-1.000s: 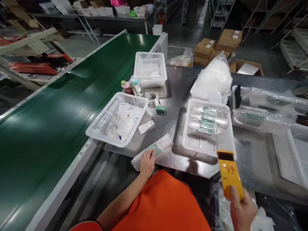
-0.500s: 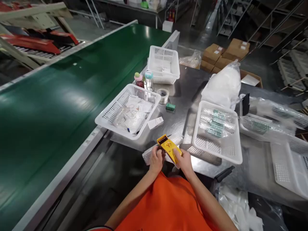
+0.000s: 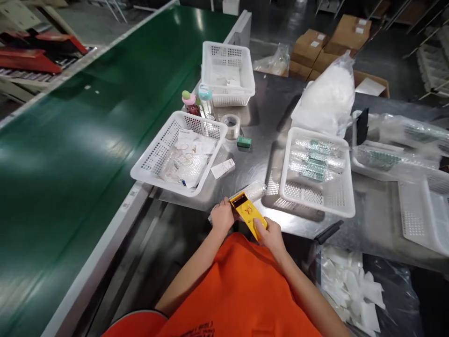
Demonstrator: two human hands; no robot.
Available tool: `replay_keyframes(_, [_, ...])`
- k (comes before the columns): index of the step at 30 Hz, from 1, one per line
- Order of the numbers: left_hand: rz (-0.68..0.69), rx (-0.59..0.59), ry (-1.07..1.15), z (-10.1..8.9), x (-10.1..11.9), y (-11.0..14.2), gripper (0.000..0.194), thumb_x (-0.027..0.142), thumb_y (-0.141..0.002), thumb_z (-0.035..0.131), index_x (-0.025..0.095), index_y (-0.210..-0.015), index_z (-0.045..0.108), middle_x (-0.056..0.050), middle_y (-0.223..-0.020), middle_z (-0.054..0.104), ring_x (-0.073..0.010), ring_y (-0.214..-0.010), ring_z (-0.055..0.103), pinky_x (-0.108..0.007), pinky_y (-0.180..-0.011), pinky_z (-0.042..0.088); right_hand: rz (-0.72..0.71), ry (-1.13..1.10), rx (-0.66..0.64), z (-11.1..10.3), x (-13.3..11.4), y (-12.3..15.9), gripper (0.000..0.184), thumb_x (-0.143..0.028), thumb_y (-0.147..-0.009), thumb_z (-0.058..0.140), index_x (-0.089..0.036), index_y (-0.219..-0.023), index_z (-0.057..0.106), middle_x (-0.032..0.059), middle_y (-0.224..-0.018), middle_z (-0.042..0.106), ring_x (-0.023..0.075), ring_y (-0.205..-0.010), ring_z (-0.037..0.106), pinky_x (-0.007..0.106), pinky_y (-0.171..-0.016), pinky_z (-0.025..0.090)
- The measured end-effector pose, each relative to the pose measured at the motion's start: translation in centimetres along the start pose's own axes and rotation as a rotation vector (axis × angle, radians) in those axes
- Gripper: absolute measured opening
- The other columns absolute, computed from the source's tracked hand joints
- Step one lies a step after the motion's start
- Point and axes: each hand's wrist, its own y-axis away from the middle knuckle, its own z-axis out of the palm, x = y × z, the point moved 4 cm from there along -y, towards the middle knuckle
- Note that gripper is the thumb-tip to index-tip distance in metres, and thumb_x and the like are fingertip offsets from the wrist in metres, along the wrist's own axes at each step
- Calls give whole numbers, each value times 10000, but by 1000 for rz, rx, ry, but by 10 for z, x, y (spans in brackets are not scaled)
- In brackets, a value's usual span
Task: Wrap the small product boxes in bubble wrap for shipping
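My right hand [image 3: 271, 234] grips the lower end of a flat yellow pack [image 3: 249, 214]; its thumb lies on the front. The pack has a dark panel at its upper end and a small red mark in the middle. My left hand [image 3: 223, 215] is closed around clear bubble wrap [image 3: 254, 191], close to the pack's upper left corner. Part of the wrap lies on the metal table behind the pack. Some of the left fingers are hidden. Just beyond the hands lies a small white box [image 3: 223, 169].
A white basket [image 3: 140, 173] of bagged items stands left, another [image 3: 345, 206] with bubble-wrapped rolls right. Behind are a tape roll [image 3: 231, 127], a small green box [image 3: 244, 142], bottles [image 3: 206, 100] and stacked baskets [image 3: 250, 86]. A green conveyor [image 3: 70, 178] runs along the left.
The view has tilted down, so the table things sit higher. The left hand has turned over the bubble wrap, its back now showing more. The right hand keeps the yellow pack.
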Motion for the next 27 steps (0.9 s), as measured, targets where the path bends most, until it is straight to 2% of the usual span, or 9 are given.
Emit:
replay_keyframes(2, [-9, -7, -20, 0, 0, -1, 556, 369, -892, 595, 55, -1346, 524, -173, -1109, 716, -308, -1048, 675, -368, -894, 502, 44, -18, -5, -12, 23, 22, 499, -664, -788, 475, -198, -619, 534, 19, -573, 548, 151, -550, 465, 264, -499, 329])
replay_keyframes(4, [-10, -23, -25, 0, 0, -3, 696, 474, -858, 647, 66, -1398, 490, -171, -1128, 713, -318, -1065, 670, -362, -899, 500, 89, -3, 5, -24, 48, 42, 497, -662, -779, 489, -199, -605, 536, 9, -555, 528, 146, -537, 442, 265, -494, 319])
replay_keyframes(8, [26, -86, -72, -7, 2, -6, 971, 555, -839, 668, 165, -1589, 189, -158, -1100, 706, -318, -989, 693, -366, -831, 508, 133, 141, 19, -21, 76, 52, 502, -664, -796, 436, -221, -569, 506, 21, -543, 547, 159, -525, 481, 264, -497, 322])
replay_keyframes(11, [73, -175, -138, -16, 7, -6, 971, 519, -822, 708, 211, -1586, 196, -175, -1150, 685, -333, -1009, 690, -375, -832, 508, 168, 267, 19, -1, 67, 33, 503, -615, -846, 407, -204, -618, 585, 68, -608, 630, 183, -568, 555, 269, -528, 333])
replay_keyframes(15, [129, -266, -191, -26, 14, -9, 975, 376, -759, 799, 125, -1540, 273, -230, -1218, 659, -350, -1107, 661, -416, -949, 479, 296, 390, -1, 12, 35, 6, 496, -546, -903, 446, -156, -810, 738, 138, -802, 735, 237, -738, 670, 278, -592, 375])
replay_keyframes(19, [171, -260, -167, -28, 28, -20, 855, 539, -783, 741, 43, -1418, 454, -308, -1350, 559, -416, -1186, 597, -544, -1009, 428, 417, 508, -14, 6, 7, -7, 556, -570, -916, 445, -120, -987, 763, 192, -973, 751, 285, -897, 706, 289, -663, 440])
replay_keyframes(21, [166, -226, -137, -24, 39, -25, 825, 597, -804, 685, 3, -1352, 517, -341, -1429, 472, -426, -1223, 561, -538, -1010, 431, 414, 525, -10, 4, -2, -11, 576, -565, -915, 436, -100, -1022, 758, 211, -1006, 746, 305, -941, 706, 306, -694, 462])
replay_keyframes(24, [106, -172, -102, -13, 49, -29, 933, 593, -812, 654, -42, -1443, 388, -369, -1430, 439, -422, -1235, 544, -522, -972, 468, 396, 521, 6, 2, -8, -15, 581, -558, -905, 432, -93, -1030, 758, 217, -1014, 745, 318, -973, 704, 324, -727, 481])
replay_keyframes(27, [126, -133, -100, -4, 52, -26, 980, 570, -819, 636, 24, -1532, 246, -327, -1390, 480, -433, -1223, 539, -555, -941, 476, 408, 476, 28, 1, -6, -16, 572, -549, -890, 453, -88, -1041, 757, 223, -1029, 741, 329, -990, 703, 339, -742, 494])
